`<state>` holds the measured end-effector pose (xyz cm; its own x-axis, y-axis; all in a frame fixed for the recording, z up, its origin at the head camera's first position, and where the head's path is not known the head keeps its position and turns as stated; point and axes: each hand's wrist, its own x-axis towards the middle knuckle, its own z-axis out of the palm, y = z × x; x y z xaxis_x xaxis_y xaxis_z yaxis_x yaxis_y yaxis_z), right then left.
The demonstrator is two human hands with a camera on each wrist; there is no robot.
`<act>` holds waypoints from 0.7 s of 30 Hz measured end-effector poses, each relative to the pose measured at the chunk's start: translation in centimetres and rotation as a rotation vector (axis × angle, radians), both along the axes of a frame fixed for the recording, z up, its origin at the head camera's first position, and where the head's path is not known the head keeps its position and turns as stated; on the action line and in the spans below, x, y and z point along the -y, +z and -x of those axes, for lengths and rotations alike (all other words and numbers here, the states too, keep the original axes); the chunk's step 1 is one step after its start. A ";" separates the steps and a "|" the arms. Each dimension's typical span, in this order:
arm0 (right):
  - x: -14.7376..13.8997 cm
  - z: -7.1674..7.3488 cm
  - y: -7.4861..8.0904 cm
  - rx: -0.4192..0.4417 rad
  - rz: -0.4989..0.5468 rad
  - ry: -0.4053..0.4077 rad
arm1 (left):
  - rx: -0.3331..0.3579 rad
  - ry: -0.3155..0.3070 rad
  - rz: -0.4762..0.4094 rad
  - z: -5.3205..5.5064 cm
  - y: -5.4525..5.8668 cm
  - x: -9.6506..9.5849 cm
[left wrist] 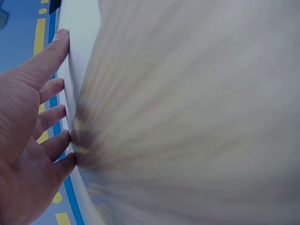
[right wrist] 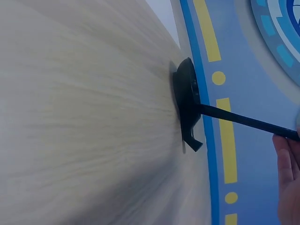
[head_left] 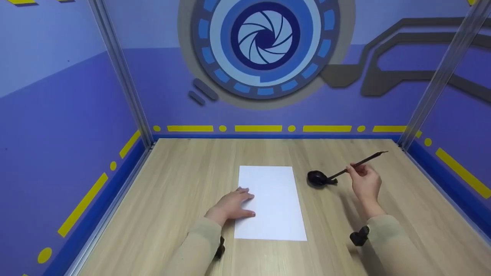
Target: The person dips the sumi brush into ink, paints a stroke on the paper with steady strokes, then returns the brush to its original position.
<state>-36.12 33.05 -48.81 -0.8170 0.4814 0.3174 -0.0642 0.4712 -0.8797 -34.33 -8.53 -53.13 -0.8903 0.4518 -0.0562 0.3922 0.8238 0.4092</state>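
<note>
Plain white rectangular sheet of paper (head_left: 274,203) against a pale beige, wood-grained tabletop (head_left: 172,184). At the sheet's two o'clock: a glossy black rounded dish (head_left: 317,179) and a slender blackish brush-like stick (head_left: 368,159). At twelve o'clock, a blue-violet wall panel (head_left: 153,88) carries yellow dashes and dots (head_left: 258,128) under a circular emblem (head_left: 265,38) ringed in grey, blue and white.

The person shows one left hand (head_left: 232,205) and one right hand (head_left: 367,184), two in all, with two sleeves (head_left: 197,241) and two black wrist devices (head_left: 359,236). There is one table (head_left: 184,165), one white sheet (head_left: 272,203), one black dish (head_left: 316,178), one dark rod (head_left: 368,159), two metal posts (head_left: 122,73) and three walls (head_left: 153,88). The back wall bears four yellow bars (head_left: 258,128) and four yellow dots (head_left: 291,128).
</note>
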 end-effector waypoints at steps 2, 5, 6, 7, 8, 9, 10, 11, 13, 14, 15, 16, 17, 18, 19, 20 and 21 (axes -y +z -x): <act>0.0 0.0 0.2 -0.008 -0.011 0.003 | 0.002 0.001 0.001 0.0 0.0 0.0; 0.1 -0.1 0.6 -0.034 -0.014 0.006 | 0.011 0.006 -0.005 0.0 0.0 0.1; 0.2 -0.1 0.7 -0.046 -0.010 0.007 | 0.014 0.007 -0.006 -0.1 0.0 0.1; 0.3 -0.1 0.8 -0.062 -0.005 0.004 | 0.018 0.009 -0.006 -0.1 0.0 0.1; 0.4 -0.1 0.9 -0.076 0.001 0.002 | 0.018 0.009 -0.008 -0.1 0.0 0.1; 0.5 -0.1 0.9 -0.089 0.007 0.000 | 0.018 0.010 -0.009 -0.1 0.0 0.1; 0.6 0.0 0.8 -0.099 0.016 -0.001 | 0.019 0.010 -0.010 -0.1 0.0 0.1; 0.7 0.0 0.8 -0.104 0.026 -0.004 | 0.016 0.008 -0.008 -0.1 0.0 0.1; 0.8 0.1 0.6 -0.109 0.048 -0.012 | 0.008 0.003 -0.006 -0.1 0.0 0.1; 0.9 0.2 0.4 -0.105 0.056 -0.015 | 0.002 0.000 -0.006 -0.1 0.0 0.1; 0.9 0.2 0.3 -0.098 0.063 -0.020 | 0.001 -0.001 -0.004 -0.1 0.0 0.1; 0.9 0.3 0.1 -0.090 0.073 -0.025 | -0.001 -0.003 -0.003 -0.1 0.0 0.1; 0.9 0.3 -0.1 -0.083 0.079 -0.031 | -0.003 -0.005 -0.004 -0.1 0.0 0.1; 0.9 0.3 -0.3 -0.075 0.087 -0.035 | -0.003 -0.005 -0.006 -0.1 0.0 0.1; 0.9 0.4 -0.4 -0.065 0.093 -0.040 | -0.004 -0.004 -0.006 -0.1 -0.1 0.1; 0.9 0.4 -0.6 -0.057 0.097 -0.047 | -0.004 -0.003 -0.007 -0.1 -0.1 0.1; 0.8 0.4 -0.8 -0.051 0.100 -0.052 | -0.003 -0.002 -0.008 -0.1 -0.1 0.1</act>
